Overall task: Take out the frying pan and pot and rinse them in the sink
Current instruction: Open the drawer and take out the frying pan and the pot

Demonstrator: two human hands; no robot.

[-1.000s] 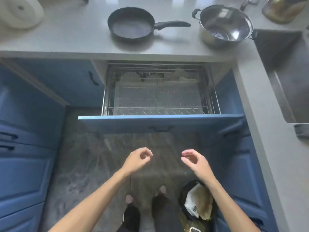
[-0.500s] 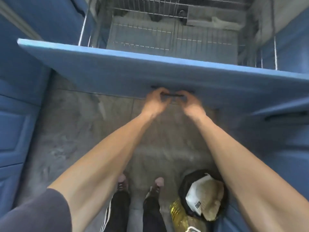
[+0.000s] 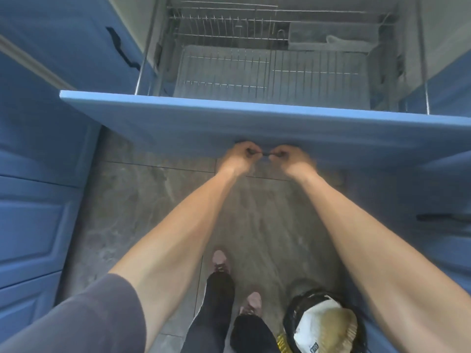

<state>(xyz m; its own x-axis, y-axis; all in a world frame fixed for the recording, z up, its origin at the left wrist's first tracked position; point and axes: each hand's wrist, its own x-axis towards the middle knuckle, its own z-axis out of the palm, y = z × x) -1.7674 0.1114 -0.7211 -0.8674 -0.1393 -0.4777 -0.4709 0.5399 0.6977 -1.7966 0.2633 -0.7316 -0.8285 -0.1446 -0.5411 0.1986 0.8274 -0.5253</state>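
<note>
A blue pull-out drawer point(image 3: 254, 123) stands open in front of me, with a wire rack point(image 3: 270, 72) inside that holds no pan or pot. My left hand point(image 3: 239, 159) and my right hand point(image 3: 290, 160) are side by side under the drawer front, both closed around its dark handle point(image 3: 266, 154). The frying pan, the pot and the sink are out of view; the camera looks down at the drawer and floor.
Blue cabinet doors point(image 3: 38, 174) line the left side and another blue drawer front with a dark handle point(image 3: 438, 216) sits at the right. A lined bin point(image 3: 326, 324) with rubbish stands on the tiled floor by my feet point(image 3: 237, 281).
A second ago both hands hung free in front of the drawer and the counter with pan and pot was in view. The view tilted down and both hands took hold of the drawer handle.
</note>
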